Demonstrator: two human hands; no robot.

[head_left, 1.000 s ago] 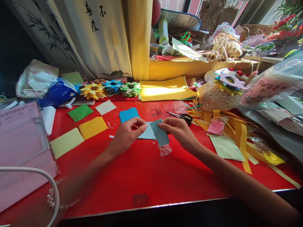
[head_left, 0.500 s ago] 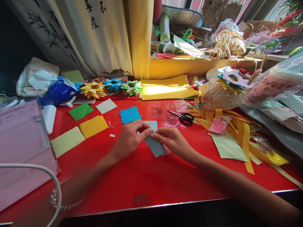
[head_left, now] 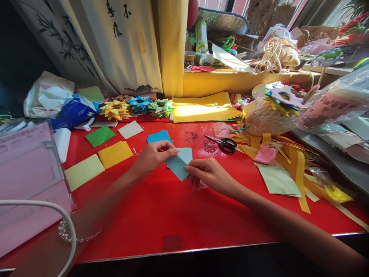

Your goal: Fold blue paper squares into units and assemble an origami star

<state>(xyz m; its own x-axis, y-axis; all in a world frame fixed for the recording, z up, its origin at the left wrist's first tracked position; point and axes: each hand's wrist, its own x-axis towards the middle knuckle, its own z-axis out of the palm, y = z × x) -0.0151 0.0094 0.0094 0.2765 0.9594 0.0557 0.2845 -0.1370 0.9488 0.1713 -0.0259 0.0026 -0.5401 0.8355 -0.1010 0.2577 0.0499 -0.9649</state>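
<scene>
A light blue sheet of paper [head_left: 179, 166] is held above the red table between both hands, with a fold across it. My left hand [head_left: 154, 156] pinches its upper left edge between thumb and fingers. On its right side, the thumb and forefinger of my right hand [head_left: 203, 171] grip a lower corner. Just behind my left hand lies a stack of brighter blue paper [head_left: 159, 135], partly covered by the fingers.
Black-handled scissors [head_left: 226, 145] lie right of centre. Green [head_left: 100, 136], yellow [head_left: 115, 154] and pale sheets rest at the left. Folded paper stars [head_left: 138, 105] line the back. Yellow strips [head_left: 300, 177] and a pale green sheet [head_left: 279, 180] lie at the right.
My left hand has moved a little up and left along the paper. The light blue sheet has turned and shows a wider folded face between the hands, which are now farther apart.
</scene>
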